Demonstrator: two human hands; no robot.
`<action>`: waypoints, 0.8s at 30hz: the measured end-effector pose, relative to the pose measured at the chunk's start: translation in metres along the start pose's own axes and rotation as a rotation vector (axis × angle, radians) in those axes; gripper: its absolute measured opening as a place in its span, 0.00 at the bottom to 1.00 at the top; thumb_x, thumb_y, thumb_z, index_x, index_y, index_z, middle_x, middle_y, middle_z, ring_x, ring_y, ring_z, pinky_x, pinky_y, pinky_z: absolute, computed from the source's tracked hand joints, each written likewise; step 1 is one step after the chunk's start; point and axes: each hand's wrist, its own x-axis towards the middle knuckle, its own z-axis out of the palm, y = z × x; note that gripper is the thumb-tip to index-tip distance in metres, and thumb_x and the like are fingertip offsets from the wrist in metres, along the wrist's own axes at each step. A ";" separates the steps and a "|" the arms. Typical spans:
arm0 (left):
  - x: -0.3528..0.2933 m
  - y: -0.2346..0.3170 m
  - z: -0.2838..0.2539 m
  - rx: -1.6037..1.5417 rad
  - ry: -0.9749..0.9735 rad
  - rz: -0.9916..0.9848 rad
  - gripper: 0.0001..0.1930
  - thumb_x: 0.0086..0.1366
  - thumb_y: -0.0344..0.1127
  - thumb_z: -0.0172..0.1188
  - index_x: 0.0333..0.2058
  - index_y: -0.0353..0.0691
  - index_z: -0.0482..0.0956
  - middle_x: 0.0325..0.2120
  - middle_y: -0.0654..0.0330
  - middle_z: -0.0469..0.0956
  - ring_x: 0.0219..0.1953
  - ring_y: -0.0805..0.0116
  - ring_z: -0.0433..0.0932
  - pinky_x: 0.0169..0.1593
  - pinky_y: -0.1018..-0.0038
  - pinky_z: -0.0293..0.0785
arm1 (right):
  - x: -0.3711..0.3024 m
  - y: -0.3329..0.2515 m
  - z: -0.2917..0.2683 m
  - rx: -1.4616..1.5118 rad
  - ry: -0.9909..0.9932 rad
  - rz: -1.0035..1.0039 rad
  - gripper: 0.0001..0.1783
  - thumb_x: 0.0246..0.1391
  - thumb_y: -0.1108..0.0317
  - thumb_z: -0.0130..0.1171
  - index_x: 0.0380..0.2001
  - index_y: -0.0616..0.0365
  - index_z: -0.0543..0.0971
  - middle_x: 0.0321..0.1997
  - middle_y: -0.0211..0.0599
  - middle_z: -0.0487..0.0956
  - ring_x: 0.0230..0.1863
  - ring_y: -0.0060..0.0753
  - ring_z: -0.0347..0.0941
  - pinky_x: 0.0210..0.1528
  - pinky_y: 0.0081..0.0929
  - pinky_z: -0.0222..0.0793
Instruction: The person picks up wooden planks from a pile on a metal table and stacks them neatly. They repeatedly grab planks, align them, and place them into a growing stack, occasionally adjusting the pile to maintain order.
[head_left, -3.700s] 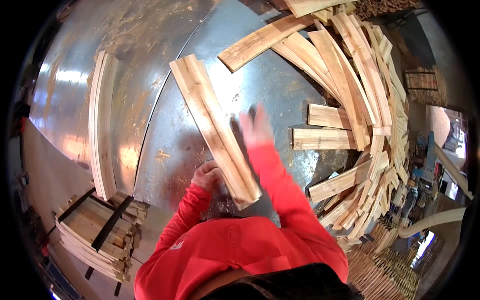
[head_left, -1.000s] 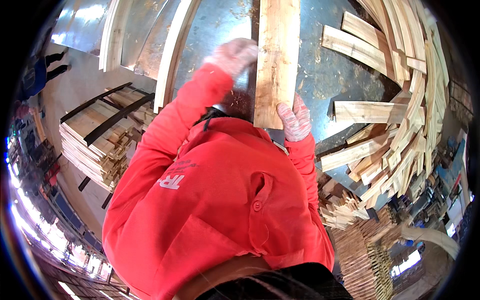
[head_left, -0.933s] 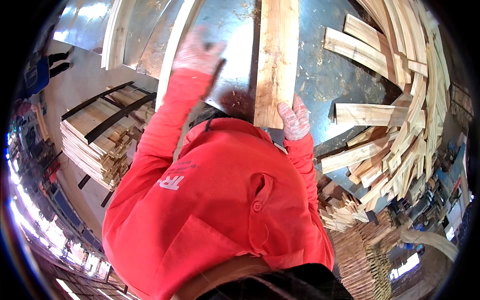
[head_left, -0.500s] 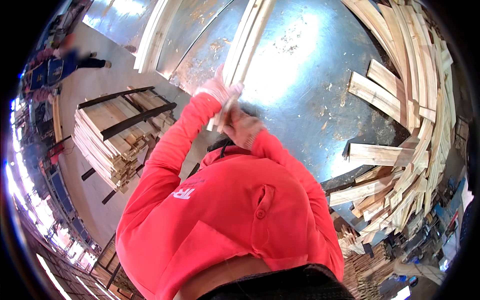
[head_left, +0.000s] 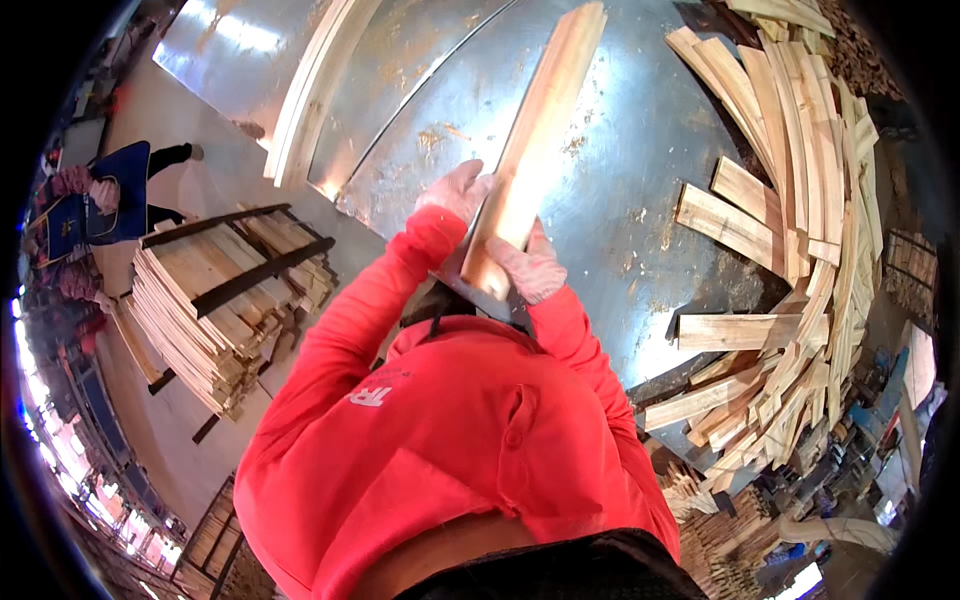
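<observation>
My right hand [head_left: 533,270] holds the near end of a long pale board [head_left: 540,125], thumb laid over its top face and the fingers along its right edge. My left hand [head_left: 457,192] is at the board's left edge, a little farther up, fingers bent; I cannot tell whether it grips or only touches. The board is in front of my chest, its near end close to me and its far end slanting up and to the right over the metal table [head_left: 650,120]. Its far end looks stepped, and I cannot tell whether a second board lies against it.

To the left, a narrow bundle of boards [head_left: 312,95] lies on the table, past a dark seam [head_left: 432,72]. On my right is a big, loose heap of boards [head_left: 815,170], with a few shorter ends poking out toward me. Beyond the table's left edge stands a lower stack of planks [head_left: 205,310] with dark bars [head_left: 265,277] across its top. Near that stack is another person in a blue apron [head_left: 122,190].
</observation>
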 end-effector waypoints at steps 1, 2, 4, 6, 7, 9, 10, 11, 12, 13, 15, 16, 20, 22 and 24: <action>-0.002 0.008 -0.005 -0.026 -0.084 -0.001 0.28 0.65 0.56 0.50 0.53 0.37 0.73 0.43 0.46 0.79 0.49 0.58 0.77 0.53 0.66 0.69 | 0.002 -0.013 0.000 -0.304 0.036 0.008 0.47 0.50 0.59 0.62 0.68 0.61 0.51 0.60 0.46 0.70 0.59 0.39 0.68 0.60 0.31 0.64; 0.006 0.003 -0.002 0.040 -0.104 0.039 0.29 0.63 0.57 0.51 0.53 0.38 0.73 0.42 0.45 0.79 0.49 0.55 0.77 0.52 0.65 0.70 | 0.009 -0.012 0.008 -0.431 0.021 -0.014 0.49 0.48 0.60 0.63 0.68 0.61 0.50 0.58 0.48 0.72 0.58 0.40 0.70 0.58 0.29 0.65; 0.010 0.010 0.000 0.200 -0.108 0.007 0.31 0.59 0.58 0.56 0.53 0.39 0.71 0.42 0.45 0.79 0.48 0.51 0.77 0.51 0.64 0.70 | 0.002 -0.048 0.016 -0.530 -0.021 0.062 0.42 0.49 0.62 0.61 0.66 0.59 0.55 0.56 0.50 0.73 0.55 0.41 0.72 0.56 0.30 0.66; 0.008 0.040 -0.001 0.339 -0.098 -0.078 0.33 0.55 0.57 0.59 0.53 0.39 0.69 0.42 0.45 0.79 0.47 0.48 0.77 0.50 0.63 0.71 | 0.022 0.006 -0.003 -0.391 0.005 -0.139 0.35 0.52 0.64 0.58 0.62 0.60 0.60 0.51 0.49 0.77 0.50 0.43 0.75 0.51 0.33 0.69; 0.013 0.047 0.000 0.371 -0.077 -0.115 0.34 0.54 0.56 0.60 0.53 0.39 0.68 0.42 0.45 0.78 0.46 0.48 0.77 0.50 0.62 0.71 | 0.032 0.039 -0.009 -0.226 0.022 -0.267 0.33 0.52 0.65 0.57 0.61 0.63 0.62 0.50 0.48 0.78 0.49 0.43 0.76 0.49 0.34 0.70; 0.019 0.043 -0.007 0.386 -0.024 -0.143 0.34 0.53 0.55 0.62 0.53 0.39 0.68 0.42 0.45 0.78 0.46 0.48 0.77 0.50 0.62 0.71 | 0.039 0.052 -0.008 0.009 0.060 -0.327 0.14 0.55 0.66 0.55 0.43 0.61 0.70 0.29 0.30 0.76 0.28 0.31 0.72 0.29 0.28 0.68; 0.020 0.038 -0.016 0.380 0.010 -0.136 0.34 0.52 0.55 0.62 0.53 0.39 0.68 0.42 0.45 0.78 0.46 0.48 0.77 0.50 0.62 0.71 | 0.033 0.045 -0.013 0.123 0.000 -0.224 0.10 0.56 0.66 0.54 0.37 0.59 0.69 0.25 0.26 0.72 0.24 0.27 0.68 0.25 0.25 0.64; 0.020 0.033 -0.027 0.374 0.046 -0.129 0.33 0.52 0.54 0.62 0.52 0.39 0.69 0.42 0.45 0.78 0.46 0.48 0.77 0.50 0.61 0.71 | 0.025 0.038 -0.016 0.231 -0.061 -0.116 0.08 0.56 0.66 0.54 0.32 0.57 0.69 0.22 0.23 0.68 0.20 0.22 0.64 0.20 0.22 0.60; 0.021 0.029 -0.047 0.318 0.047 -0.071 0.33 0.51 0.54 0.62 0.51 0.39 0.70 0.41 0.45 0.78 0.45 0.48 0.77 0.50 0.61 0.71 | 0.017 0.033 -0.013 0.265 -0.007 -0.113 0.10 0.57 0.66 0.54 0.28 0.54 0.64 0.19 0.21 0.61 0.18 0.18 0.56 0.18 0.19 0.53; 0.020 0.030 -0.068 0.348 0.076 -0.094 0.32 0.51 0.54 0.62 0.50 0.39 0.71 0.43 0.44 0.78 0.47 0.48 0.76 0.51 0.61 0.71 | 0.011 0.030 -0.010 0.304 0.029 -0.109 0.14 0.57 0.66 0.53 0.23 0.51 0.60 0.17 0.18 0.54 0.16 0.14 0.49 0.16 0.16 0.46; 0.016 0.032 -0.111 0.406 0.121 -0.138 0.31 0.51 0.53 0.60 0.50 0.38 0.73 0.46 0.42 0.76 0.51 0.47 0.74 0.53 0.61 0.70 | 0.005 0.030 -0.011 0.376 0.144 -0.034 0.07 0.57 0.68 0.57 0.32 0.57 0.70 0.22 0.20 0.65 0.19 0.15 0.58 0.20 0.16 0.56; 0.020 0.024 -0.131 0.521 0.184 -0.151 0.31 0.51 0.53 0.60 0.50 0.40 0.73 0.50 0.42 0.72 0.54 0.46 0.71 0.54 0.60 0.69 | 0.007 0.038 -0.011 0.341 0.201 -0.012 0.08 0.57 0.68 0.58 0.37 0.59 0.71 0.24 0.21 0.68 0.21 0.15 0.60 0.22 0.16 0.58; 0.035 -0.024 -0.213 0.975 0.417 -0.190 0.33 0.49 0.53 0.61 0.54 0.48 0.72 0.64 0.40 0.53 0.64 0.43 0.57 0.61 0.56 0.61 | 0.027 0.078 -0.013 0.228 0.241 0.074 0.25 0.57 0.71 0.60 0.57 0.62 0.69 0.38 0.27 0.75 0.31 0.16 0.67 0.33 0.16 0.66; 0.039 -0.043 -0.241 0.963 0.466 -0.206 0.35 0.47 0.53 0.62 0.57 0.53 0.71 0.67 0.40 0.45 0.67 0.42 0.53 0.64 0.55 0.57 | 0.036 0.082 -0.010 0.173 0.195 0.113 0.26 0.58 0.71 0.58 0.59 0.63 0.67 0.47 0.31 0.76 0.41 0.19 0.70 0.44 0.17 0.69; 0.047 -0.059 -0.262 0.710 0.425 -0.212 0.37 0.46 0.52 0.63 0.59 0.58 0.68 0.68 0.39 0.41 0.68 0.41 0.50 0.66 0.54 0.54 | 0.049 0.088 -0.002 0.062 0.151 0.014 0.26 0.58 0.73 0.58 0.59 0.63 0.68 0.50 0.33 0.75 0.47 0.21 0.70 0.50 0.19 0.67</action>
